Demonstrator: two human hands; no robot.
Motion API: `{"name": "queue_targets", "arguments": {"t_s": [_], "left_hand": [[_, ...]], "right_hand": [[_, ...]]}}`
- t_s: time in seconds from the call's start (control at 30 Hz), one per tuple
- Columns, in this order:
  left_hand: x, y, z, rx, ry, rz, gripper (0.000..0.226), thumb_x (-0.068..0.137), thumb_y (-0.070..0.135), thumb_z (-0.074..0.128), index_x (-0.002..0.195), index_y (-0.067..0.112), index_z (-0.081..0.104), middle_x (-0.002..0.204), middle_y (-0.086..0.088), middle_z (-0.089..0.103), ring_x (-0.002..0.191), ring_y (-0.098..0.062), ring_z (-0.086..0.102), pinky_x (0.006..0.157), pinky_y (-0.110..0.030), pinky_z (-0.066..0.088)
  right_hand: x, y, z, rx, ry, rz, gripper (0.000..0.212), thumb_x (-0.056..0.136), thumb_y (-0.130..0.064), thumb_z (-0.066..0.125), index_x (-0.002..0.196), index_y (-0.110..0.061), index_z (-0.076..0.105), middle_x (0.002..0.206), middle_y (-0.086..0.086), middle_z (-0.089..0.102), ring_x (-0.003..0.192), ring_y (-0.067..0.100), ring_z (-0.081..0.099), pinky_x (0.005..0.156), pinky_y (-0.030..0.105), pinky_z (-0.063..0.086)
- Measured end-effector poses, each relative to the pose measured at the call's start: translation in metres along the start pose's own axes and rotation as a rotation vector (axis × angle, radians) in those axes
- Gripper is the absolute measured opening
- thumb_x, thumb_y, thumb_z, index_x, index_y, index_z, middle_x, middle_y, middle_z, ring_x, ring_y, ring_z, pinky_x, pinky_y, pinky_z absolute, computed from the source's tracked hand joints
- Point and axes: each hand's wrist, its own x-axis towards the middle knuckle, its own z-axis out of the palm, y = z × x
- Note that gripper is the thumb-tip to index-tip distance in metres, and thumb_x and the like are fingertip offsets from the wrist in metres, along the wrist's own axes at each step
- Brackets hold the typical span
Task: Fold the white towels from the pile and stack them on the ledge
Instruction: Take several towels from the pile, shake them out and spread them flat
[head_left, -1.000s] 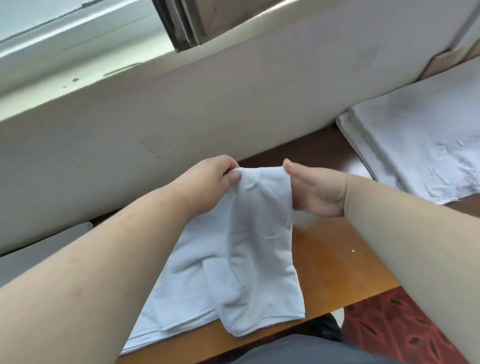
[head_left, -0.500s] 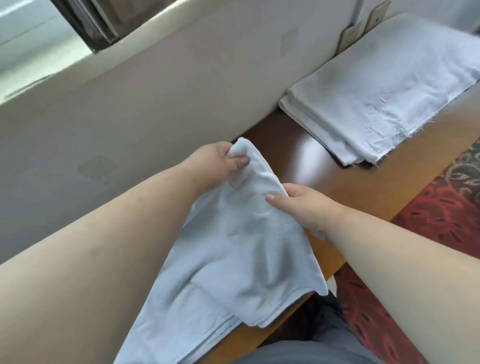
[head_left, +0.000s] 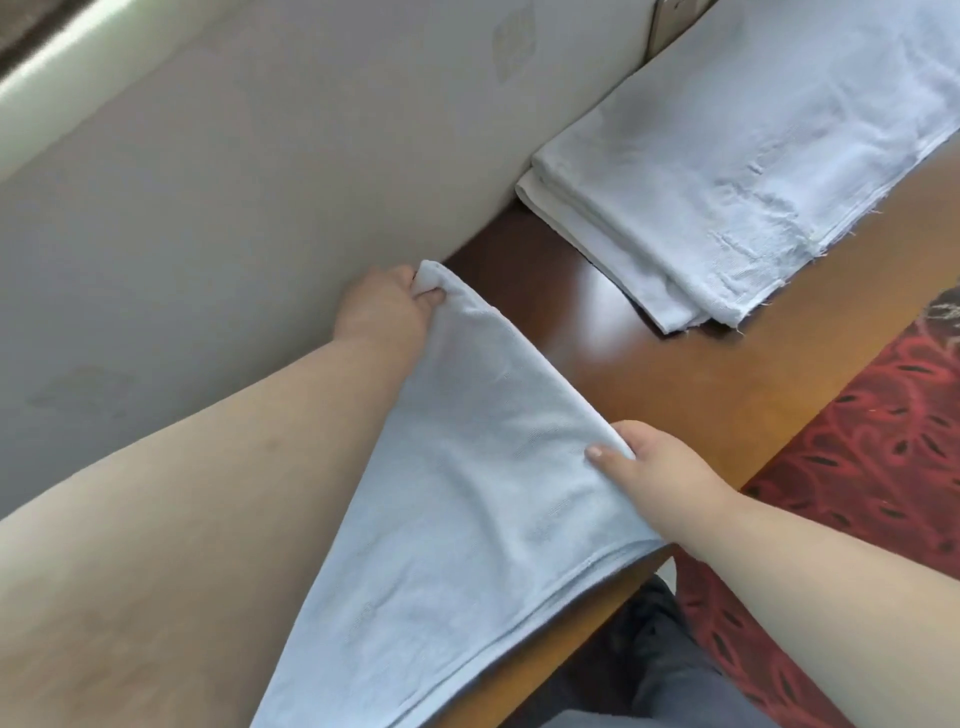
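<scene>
Down at the bottom edge, grey trousers (head_left: 675, 691), smooth cloth, tucked under the bench (head_left: 727, 384) lip. The bench is glossy brown wood, light glaring off its polish, its long front edge running diagonally. To the right, a red carpet (head_left: 872, 467) with a dark leaf pattern.

On the near part of the bench lies the towel (head_left: 467, 493), white, soft, finely ribbed terry, folded into a long wedge that widens toward the camera; its hemmed near edge hangs a little past the bench front. The right hand (head_left: 654, 467) pinches the towel's right corner, thumb flat on top, the other fingers curled beneath the cloth. Farther up, the left hand (head_left: 384, 306) is closed on the towel's narrow far corner, bunching it into a small knob right against the wall (head_left: 260, 182). Both forearms are bare.

The wall is matte cream with faint leaf-shaped marks. Beyond a bare strip of bench sits the stack (head_left: 727, 182): flat folded white towels, coarser weave, frayed threads along the near edge, layers showing at the left fold, one side touching the wall. Top left, a pale sill (head_left: 57, 73), blurred.
</scene>
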Motion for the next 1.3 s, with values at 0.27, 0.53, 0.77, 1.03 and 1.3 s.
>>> {"name": "queue_targets", "arguments": {"t_s": [0.27,0.53,0.77,1.03,1.3], "left_hand": [[0.036,0.04,0.037,-0.121,-0.089,-0.117,0.031,0.095,0.028,0.056,0.123,0.015,0.061,0.118,-0.008,0.066,0.107,-0.03,0.062,0.09,-0.035,0.048],[-0.038,0.032,0.087,0.055,-0.224,-0.036,0.071,0.097,0.044,0.048,0.156,0.034,0.009,0.165,-0.003,0.0,0.149,-0.023,0.014,0.118,-0.036,0.022],[-0.144,0.061,0.118,0.149,-0.311,-0.24,0.07,0.098,0.058,0.025,0.153,0.036,-0.013,0.163,-0.005,-0.019,0.15,-0.03,-0.011,0.119,-0.053,0.002],[-0.204,0.025,0.091,-0.018,-0.482,-0.033,0.057,0.1,0.031,0.042,0.153,0.029,0.02,0.163,-0.006,0.007,0.148,-0.027,0.012,0.118,-0.042,0.022],[-0.303,-0.104,0.072,-0.128,-0.441,-0.371,0.058,0.1,0.038,0.04,0.154,0.029,0.02,0.162,-0.004,0.01,0.146,-0.025,0.016,0.116,-0.04,0.025]], "right_hand": [[0.031,0.007,-0.019,-0.176,0.068,-0.019,0.008,0.097,-0.04,0.058,0.095,-0.032,0.061,0.082,-0.008,0.067,0.074,0.007,0.063,0.065,0.03,0.051],[0.065,-0.005,-0.041,-0.356,0.009,0.056,0.021,0.094,-0.036,0.062,0.109,-0.026,0.052,0.094,-0.004,0.063,0.082,0.017,0.061,0.075,0.036,0.051],[0.05,-0.01,-0.029,-0.839,0.135,-0.195,0.069,0.093,-0.028,0.062,0.15,-0.031,0.023,0.148,0.003,0.033,0.115,0.025,0.051,0.09,0.037,0.047],[0.03,-0.055,0.044,-1.349,-0.365,-0.494,0.043,0.091,-0.02,0.057,0.133,-0.027,0.05,0.126,0.001,0.044,0.12,0.025,0.043,0.093,0.036,0.043],[0.007,-0.106,0.138,-1.585,-0.457,-0.575,0.035,0.097,-0.036,0.044,0.127,-0.02,0.052,0.125,0.002,0.047,0.116,0.026,0.049,0.087,0.036,0.044]]}}
